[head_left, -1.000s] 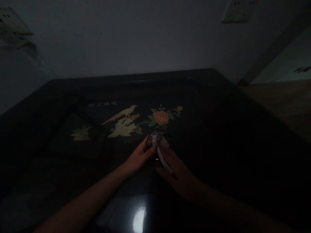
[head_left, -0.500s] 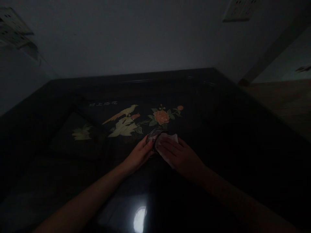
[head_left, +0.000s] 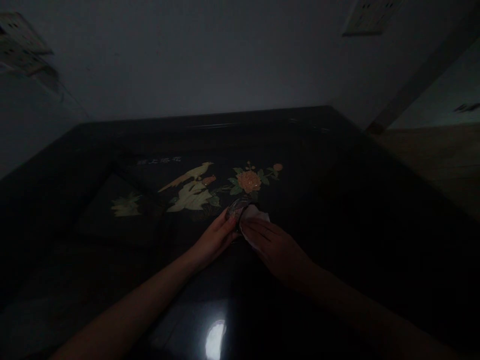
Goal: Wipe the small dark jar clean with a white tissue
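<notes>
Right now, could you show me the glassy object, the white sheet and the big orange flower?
Glassy object (head_left: 237, 205): head view, its upper side.
White sheet (head_left: 255, 213): head view, its exposed upper part.
Big orange flower (head_left: 248, 182): head view, middle of its petals.

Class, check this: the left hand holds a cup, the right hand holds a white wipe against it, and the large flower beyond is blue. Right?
Not quite: the head view shows the large flower is orange, not blue. The rest stands: the left hand holds a cup, and the right hand holds a white wipe against it.
</notes>
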A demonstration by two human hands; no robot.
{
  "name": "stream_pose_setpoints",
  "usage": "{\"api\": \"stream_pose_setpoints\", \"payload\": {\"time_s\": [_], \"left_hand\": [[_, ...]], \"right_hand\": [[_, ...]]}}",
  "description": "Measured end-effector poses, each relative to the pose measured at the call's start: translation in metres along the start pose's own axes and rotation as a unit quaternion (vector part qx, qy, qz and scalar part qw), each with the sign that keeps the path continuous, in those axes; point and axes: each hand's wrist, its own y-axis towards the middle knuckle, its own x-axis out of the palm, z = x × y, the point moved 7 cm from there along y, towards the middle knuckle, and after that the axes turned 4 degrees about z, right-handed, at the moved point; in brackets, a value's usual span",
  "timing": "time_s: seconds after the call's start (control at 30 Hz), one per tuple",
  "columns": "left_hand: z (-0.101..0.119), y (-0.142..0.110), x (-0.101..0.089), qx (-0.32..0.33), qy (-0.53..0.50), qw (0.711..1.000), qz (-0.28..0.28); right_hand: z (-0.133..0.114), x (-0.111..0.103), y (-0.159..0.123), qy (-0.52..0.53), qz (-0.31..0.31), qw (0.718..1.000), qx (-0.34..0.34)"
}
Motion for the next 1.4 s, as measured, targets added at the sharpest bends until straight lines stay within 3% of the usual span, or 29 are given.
{"api": "stream_pose_setpoints", "payload": {"time_s": [0.17,0.33,0.6,0.7,0.8,0.9,0.97,1.1,1.23,1.4], "left_hand": [[0.0,-0.001,-0.001,-0.002,0.011,1.0,0.009],[-0.001,-0.002,-0.003,0.002,0.013,1.0,0.018],[0.0,0.001,-0.003,0.022,0.016,0.999,0.027],[0.015,-0.001,-0.004,0.094,0.065,0.992,0.05],[0.034,-0.005,-0.005,0.186,0.166,0.967,0.061],[0.037,0.0,-0.018,0.204,0.195,0.953,0.109],[0.033,0.006,-0.03,0.199,0.171,0.954,0.142],[0.024,0.014,-0.036,0.176,0.154,0.963,0.131],[0.025,0.008,-0.033,0.174,0.149,0.964,0.132],[0.025,0.002,-0.024,0.167,0.133,0.971,0.106]], "right_hand": [[-0.001,0.002,-0.004,0.17,0.005,0.982,0.082],[0.001,0.008,-0.01,0.203,0.008,0.973,0.106],[0.005,0.005,0.001,0.021,0.009,1.0,-0.002],[0.007,0.005,0.006,-0.088,0.002,0.995,-0.052],[0.012,0.01,0.011,-0.156,-0.02,0.984,-0.082],[0.017,0.017,0.017,-0.172,-0.031,0.98,-0.094],[0.019,0.021,0.02,-0.154,-0.033,0.984,-0.084],[0.017,0.026,0.02,-0.014,-0.024,0.999,-0.044],[0.009,0.026,0.012,0.158,-0.005,0.987,-0.016],[0.006,0.029,0.005,0.202,-0.005,0.979,-0.021]]}}
